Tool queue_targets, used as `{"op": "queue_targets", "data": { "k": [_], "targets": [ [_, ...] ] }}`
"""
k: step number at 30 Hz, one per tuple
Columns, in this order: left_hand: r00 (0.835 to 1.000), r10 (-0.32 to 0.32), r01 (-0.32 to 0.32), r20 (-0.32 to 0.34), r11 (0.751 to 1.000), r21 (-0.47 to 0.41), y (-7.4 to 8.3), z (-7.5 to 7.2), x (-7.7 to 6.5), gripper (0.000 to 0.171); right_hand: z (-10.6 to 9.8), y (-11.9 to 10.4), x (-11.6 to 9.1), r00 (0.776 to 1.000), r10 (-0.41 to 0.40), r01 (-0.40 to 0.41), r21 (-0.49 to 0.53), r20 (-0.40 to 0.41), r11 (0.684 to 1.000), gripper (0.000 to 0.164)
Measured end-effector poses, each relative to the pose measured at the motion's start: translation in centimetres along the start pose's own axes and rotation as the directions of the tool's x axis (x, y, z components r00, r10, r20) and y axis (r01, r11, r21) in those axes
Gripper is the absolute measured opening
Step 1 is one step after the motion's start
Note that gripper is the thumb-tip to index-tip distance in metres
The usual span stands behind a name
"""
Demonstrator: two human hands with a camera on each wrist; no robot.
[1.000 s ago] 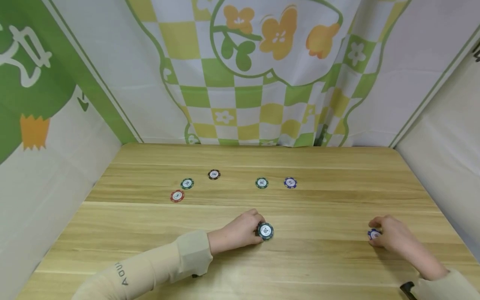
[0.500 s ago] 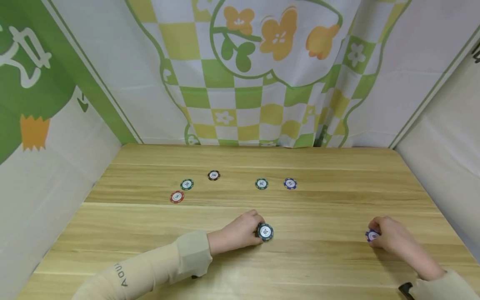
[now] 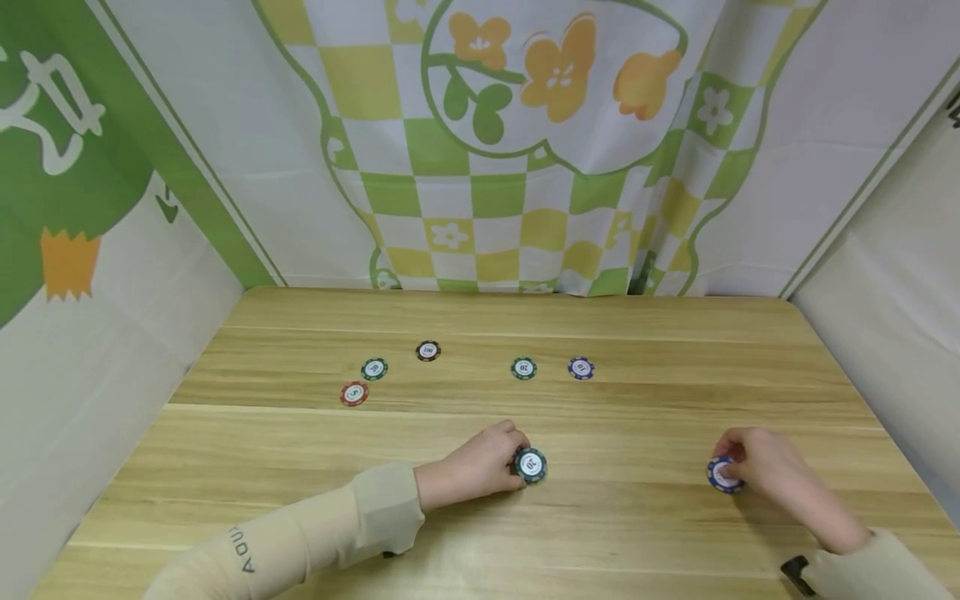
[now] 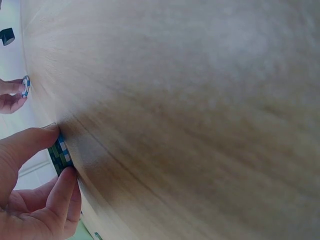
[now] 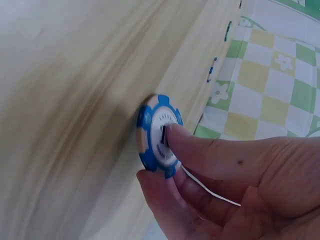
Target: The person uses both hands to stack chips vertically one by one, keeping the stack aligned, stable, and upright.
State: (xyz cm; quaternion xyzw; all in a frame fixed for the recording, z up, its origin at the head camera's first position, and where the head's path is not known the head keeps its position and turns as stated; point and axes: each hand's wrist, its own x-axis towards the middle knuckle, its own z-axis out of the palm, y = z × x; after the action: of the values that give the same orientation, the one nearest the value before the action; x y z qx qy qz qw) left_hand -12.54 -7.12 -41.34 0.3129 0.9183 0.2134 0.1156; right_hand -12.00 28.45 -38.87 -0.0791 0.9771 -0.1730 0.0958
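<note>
My left hand (image 3: 483, 460) grips a short stack of poker chips (image 3: 531, 465) near the middle of the table, a green chip marked 20 on top. In the left wrist view thumb and fingers pinch the stack's edge; it shows green layers and a blue-and-white one nearest the wood. Further right, my right hand (image 3: 768, 467) pinches a blue poker chip (image 5: 157, 132), thumb pressed on its white face and fingers behind and under it. This chip is tilted in the right wrist view, just above or at the table; which of these I cannot tell.
Along the back of the wooden table (image 3: 637, 533) lie flat chips: a red 5 (image 3: 354, 393), a green one (image 3: 374, 369), a black 100 (image 3: 428, 351), a green 20 (image 3: 523, 368) and a blue 10 (image 3: 581, 368). A checked curtain (image 3: 495, 225) hangs behind.
The right hand has moved left with the blue chip, and more of the chip's face shows. My left hand and its stack stay in place.
</note>
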Motion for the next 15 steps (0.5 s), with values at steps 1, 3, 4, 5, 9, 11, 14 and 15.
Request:
{"op": "queue_targets", "data": {
  "k": [1,3,4,5,9,11,14,15],
  "targets": [
    [1.000,0.000,0.000,0.000,1.000,0.000,0.0,0.0,0.0,0.031,0.0,-0.2,0.0,1.000,-0.016,0.016,-0.009,-0.005,1.000,0.011],
    [1.000,0.000,0.000,-0.001,1.000,0.001,0.0,0.0,0.0,0.031,0.0,-0.5,0.1,0.999,-0.042,0.042,-0.018,-0.009,0.999,0.010],
    [1.000,0.000,0.000,-0.001,1.000,0.001,0.0,0.0,0.0,0.031,0.0,-0.6,0.1,0.999,-0.047,0.047,-0.012,-0.005,0.999,0.010],
    [1.000,0.001,-0.001,-0.001,1.000,0.002,0.0,0.0,0.0,0.031,-0.1,-0.8,0.1,0.999,-0.047,0.047,-0.007,0.000,0.999,0.009],
    [1.000,0.000,0.000,0.001,1.000,0.006,0.0,0.0,0.0,0.031,0.0,-1.4,0.3,0.998,-0.001,-0.006,0.123,0.059,0.992,0.008],
    [1.000,-0.003,0.003,0.003,1.000,0.006,0.0,0.1,0.1,0.031,0.1,-1.6,0.3,0.995,0.023,-0.042,0.205,0.096,0.978,0.009],
    [1.000,-0.006,0.006,0.003,1.000,0.006,0.0,0.1,0.1,0.031,0.2,-2.0,0.4,0.991,0.028,-0.066,0.307,0.127,0.949,0.011],
    [1.000,-0.006,0.006,0.003,1.000,0.005,0.0,0.1,0.0,0.031,0.2,-2.2,0.4,0.991,0.022,-0.063,0.322,0.129,0.945,0.011]
  ]
}}
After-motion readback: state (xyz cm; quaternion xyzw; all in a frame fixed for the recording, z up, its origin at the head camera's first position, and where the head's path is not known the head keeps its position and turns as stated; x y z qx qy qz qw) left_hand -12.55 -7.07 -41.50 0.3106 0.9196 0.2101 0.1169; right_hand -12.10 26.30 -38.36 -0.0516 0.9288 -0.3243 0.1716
